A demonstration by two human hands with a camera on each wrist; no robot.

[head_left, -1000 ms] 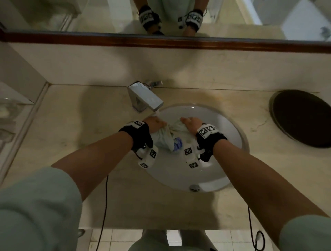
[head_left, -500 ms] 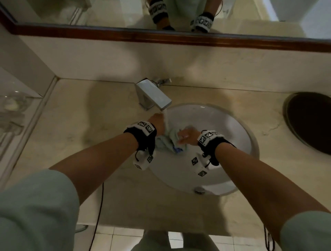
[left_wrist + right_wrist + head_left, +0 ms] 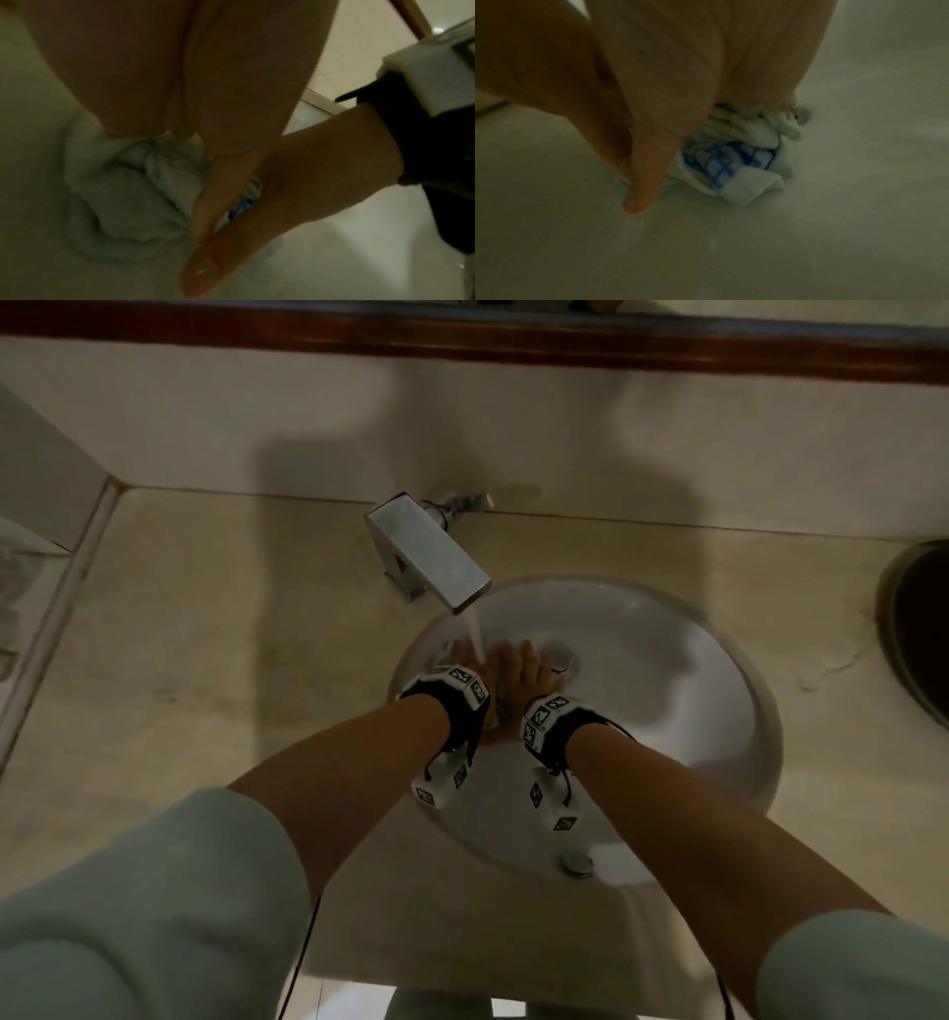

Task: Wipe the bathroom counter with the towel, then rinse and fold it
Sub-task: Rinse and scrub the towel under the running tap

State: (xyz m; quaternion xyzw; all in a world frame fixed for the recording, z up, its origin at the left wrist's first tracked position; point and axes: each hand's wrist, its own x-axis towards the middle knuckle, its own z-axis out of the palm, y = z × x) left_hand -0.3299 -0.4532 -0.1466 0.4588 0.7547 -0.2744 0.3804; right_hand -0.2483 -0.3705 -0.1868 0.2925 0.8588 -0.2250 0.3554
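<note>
A bunched white towel (image 3: 133, 192) with a blue check patch (image 3: 729, 162) lies on the floor of the white sink basin (image 3: 667, 690). In the head view my hands hide it. My left hand (image 3: 464, 660) and right hand (image 3: 521, 667) lie side by side on top of it, fingers straight, and press it down. Water (image 3: 475, 634) runs from the square chrome faucet (image 3: 431, 557) onto my hands. In the left wrist view my left fingers (image 3: 180, 81) meet the towel's top, and my right hand (image 3: 257, 203) lies along its side.
The beige stone counter (image 3: 231, 634) surrounds the basin. The drain (image 3: 562, 660) sits just right of my hands, with an overflow cap (image 3: 576, 861) on the near wall. A dark round opening (image 3: 919, 629) is at the far right. A wood-framed mirror edge (image 3: 462, 336) runs along the back wall.
Both hands held the towel bunched above the basin; they have moved forward and down under the running water and now lie flat on it.
</note>
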